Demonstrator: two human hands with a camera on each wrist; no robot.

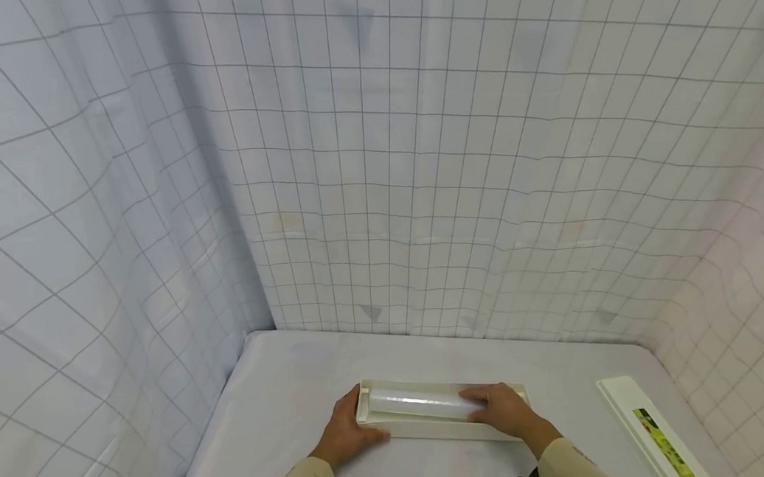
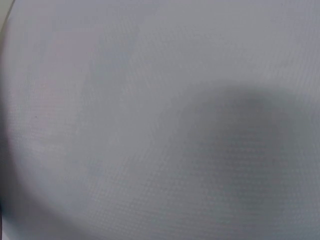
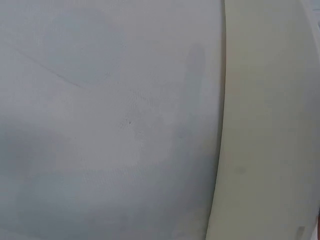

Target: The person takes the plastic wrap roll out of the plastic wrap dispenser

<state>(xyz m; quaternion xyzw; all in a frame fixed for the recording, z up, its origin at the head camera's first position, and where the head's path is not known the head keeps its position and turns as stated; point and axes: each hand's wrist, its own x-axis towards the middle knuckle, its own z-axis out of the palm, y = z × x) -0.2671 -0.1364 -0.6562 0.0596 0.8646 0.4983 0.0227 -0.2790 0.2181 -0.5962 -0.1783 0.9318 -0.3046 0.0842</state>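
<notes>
A long cream box point(image 1: 435, 431) lies on the white-covered table, its open top facing up. Inside it sits a shiny, translucent roll of plastic wrap point(image 1: 410, 403). My left hand point(image 1: 349, 433) grips the box's left end, thumb along the near side. At the other end my right hand point(image 1: 506, 410) holds the roll's right part, fingers on its far side and thumb on its near side, covering that end. In the right wrist view, the box's pale side wall point(image 3: 270, 120) fills the right edge. The left wrist view has mostly cloth and shadow.
A long white lid-like piece point(image 1: 622, 392) with a yellow-green label point(image 1: 665, 444) lies at the table's right. White cloth covers the table point(image 1: 285, 378). Grid-patterned curtains point(image 1: 385, 194) hang behind and on both sides.
</notes>
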